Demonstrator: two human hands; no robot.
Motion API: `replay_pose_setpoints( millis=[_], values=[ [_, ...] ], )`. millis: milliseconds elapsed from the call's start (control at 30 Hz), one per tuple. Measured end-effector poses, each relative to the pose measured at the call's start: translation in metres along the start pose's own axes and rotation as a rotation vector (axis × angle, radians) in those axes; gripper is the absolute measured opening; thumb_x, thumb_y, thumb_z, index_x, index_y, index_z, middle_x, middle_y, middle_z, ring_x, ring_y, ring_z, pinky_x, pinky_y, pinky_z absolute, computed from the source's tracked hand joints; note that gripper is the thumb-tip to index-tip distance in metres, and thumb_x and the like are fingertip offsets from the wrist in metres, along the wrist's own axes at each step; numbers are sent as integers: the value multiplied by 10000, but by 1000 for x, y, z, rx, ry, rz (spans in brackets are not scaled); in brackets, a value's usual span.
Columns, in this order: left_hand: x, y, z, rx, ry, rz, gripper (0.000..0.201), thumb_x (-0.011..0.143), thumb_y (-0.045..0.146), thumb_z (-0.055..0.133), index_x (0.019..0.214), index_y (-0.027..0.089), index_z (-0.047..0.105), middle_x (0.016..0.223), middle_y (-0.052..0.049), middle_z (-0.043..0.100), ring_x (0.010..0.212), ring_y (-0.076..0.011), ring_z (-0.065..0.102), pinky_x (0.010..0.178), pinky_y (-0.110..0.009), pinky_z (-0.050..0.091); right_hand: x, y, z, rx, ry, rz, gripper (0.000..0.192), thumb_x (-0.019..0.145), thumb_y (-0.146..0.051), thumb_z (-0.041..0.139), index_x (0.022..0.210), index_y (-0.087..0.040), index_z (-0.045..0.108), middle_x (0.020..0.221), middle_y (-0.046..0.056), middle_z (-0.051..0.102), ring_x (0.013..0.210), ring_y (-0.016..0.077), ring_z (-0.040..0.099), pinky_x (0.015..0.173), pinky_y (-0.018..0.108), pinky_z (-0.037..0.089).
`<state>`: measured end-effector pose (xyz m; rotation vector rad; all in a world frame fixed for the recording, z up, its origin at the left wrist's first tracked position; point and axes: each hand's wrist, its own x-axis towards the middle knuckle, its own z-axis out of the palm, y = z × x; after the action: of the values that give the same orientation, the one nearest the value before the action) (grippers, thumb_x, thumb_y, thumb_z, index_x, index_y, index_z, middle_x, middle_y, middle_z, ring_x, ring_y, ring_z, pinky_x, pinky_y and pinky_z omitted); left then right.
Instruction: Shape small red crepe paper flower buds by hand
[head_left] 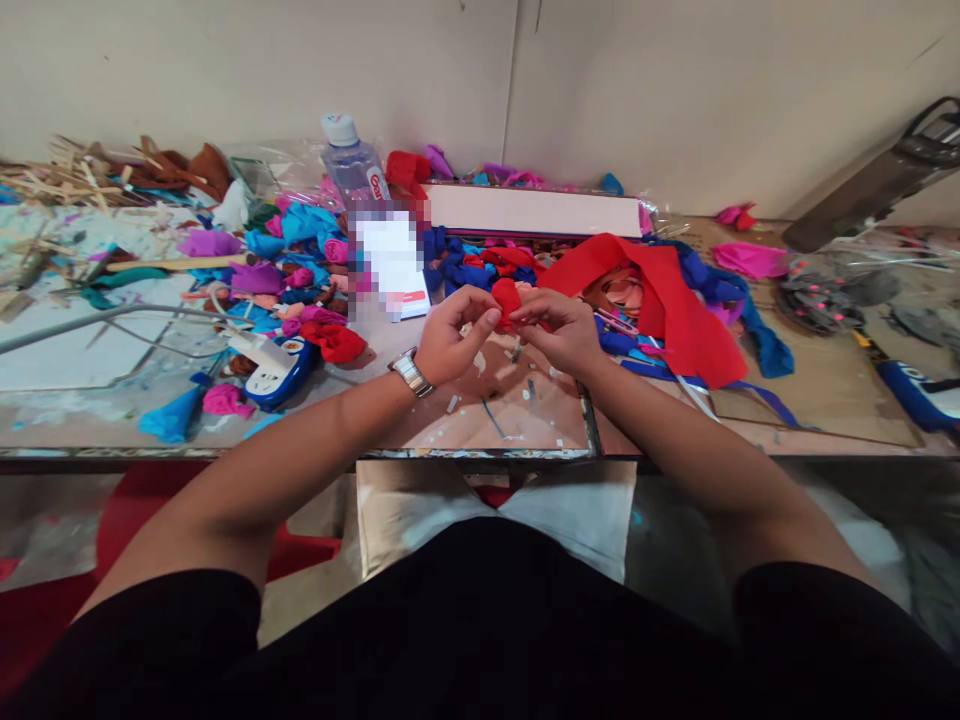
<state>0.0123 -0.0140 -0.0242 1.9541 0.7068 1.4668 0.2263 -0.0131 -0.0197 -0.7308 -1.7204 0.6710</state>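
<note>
Between my two hands, just above the table, is a small piece of red crepe paper [506,298], bunched up like a flower. My left hand [456,335], with a metal watch [411,373] on its wrist, pinches it from the left. From the other side, my right hand [559,325] closes its fingertips on the same piece; parts of it are hidden behind the fingers. A wide red paper strip [675,310] lies in folds right of my right hand. Behind both hands spreads a heap of dark blue and red crepe pieces [487,260].
A phone [394,265] and a water bottle [355,165] stand behind my left hand. A blue-and-white power strip [281,372] with a cable lies at left, near coloured paper twists [300,235]. At right are cardboard [817,400] and a dark bottle [847,190].
</note>
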Motion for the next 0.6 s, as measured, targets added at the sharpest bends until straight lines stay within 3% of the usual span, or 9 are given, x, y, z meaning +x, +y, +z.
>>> replay_pose_setpoints(
  millis=[133, 333, 467, 600],
  values=[
    [0, -4, 1, 14, 9, 14, 299, 1025, 503, 701, 1037, 207, 662, 852, -18, 723, 702, -126, 675, 657, -260, 523, 1, -1, -3, -85, -52, -61, 277, 954, -537, 774, 916, -271, 843, 944, 58, 829, 890, 211, 739, 920, 412, 609],
    [-1, -8, 1, 43, -24, 3, 275, 1014, 471, 695, 1063, 206, 645, 883, -21, 723, 723, -125, 674, 684, -267, 523, 0, -1, -3, -98, -109, -74, 248, 980, -500, 763, 985, -263, 837, 915, 47, 822, 732, 165, 695, 707, 323, 567],
    [-2, -7, -1, 76, -60, 10, 177, 979, 356, 687, 1058, 209, 626, 826, 2, 694, 704, -130, 654, 691, -281, 525, 0, -1, -2, -87, -135, -101, 207, 989, -451, 768, 968, -255, 832, 887, 36, 811, 720, 149, 692, 702, 300, 552],
    [-1, -4, -1, 129, -63, 38, 132, 940, 288, 684, 1032, 209, 629, 814, 8, 673, 704, -129, 629, 678, -274, 509, -3, 0, 0, -48, -118, -16, 267, 944, -497, 811, 1011, -240, 786, 875, 13, 786, 659, 125, 676, 640, 267, 536]
  ],
)
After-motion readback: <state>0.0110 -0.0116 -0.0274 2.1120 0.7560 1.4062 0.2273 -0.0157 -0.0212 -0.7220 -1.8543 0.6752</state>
